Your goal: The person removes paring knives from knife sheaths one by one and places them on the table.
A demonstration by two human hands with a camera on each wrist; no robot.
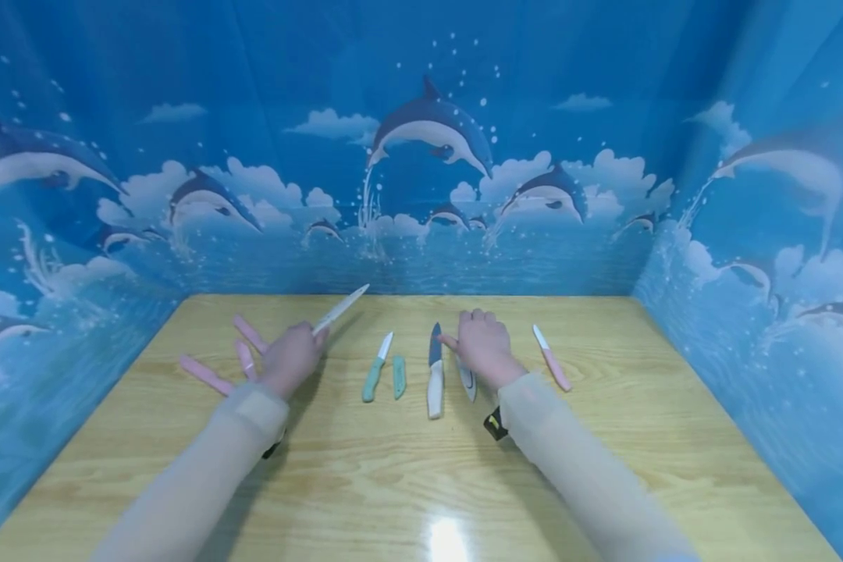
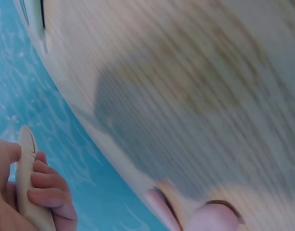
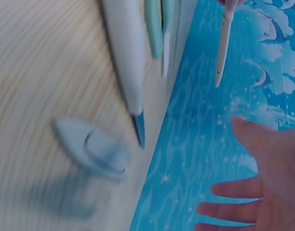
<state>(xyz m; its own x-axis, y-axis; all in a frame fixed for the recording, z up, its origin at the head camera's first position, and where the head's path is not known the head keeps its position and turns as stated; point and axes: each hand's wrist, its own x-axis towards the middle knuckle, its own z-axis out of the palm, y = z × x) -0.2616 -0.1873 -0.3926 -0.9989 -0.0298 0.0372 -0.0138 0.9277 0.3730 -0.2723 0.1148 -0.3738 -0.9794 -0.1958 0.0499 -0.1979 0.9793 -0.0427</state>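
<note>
Left hand (image 1: 291, 361): gripping white knife (image 1: 340, 307) | pointing forward, likely for safety | right hand (image 1: 486, 347): hovering empty, outstretched, beside white-handled knife (image 1: 435, 390)

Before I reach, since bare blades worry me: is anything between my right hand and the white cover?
Nothing visible stands between your right hand and the white cover. The white knife lies just left of the cover in the head view, blade uncovered.

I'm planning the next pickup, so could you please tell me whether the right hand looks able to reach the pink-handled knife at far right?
Probably yes: the right hand looks empty, its fingers extended, and the pink-handled knife lies to its right with nothing visible between them.
</note>
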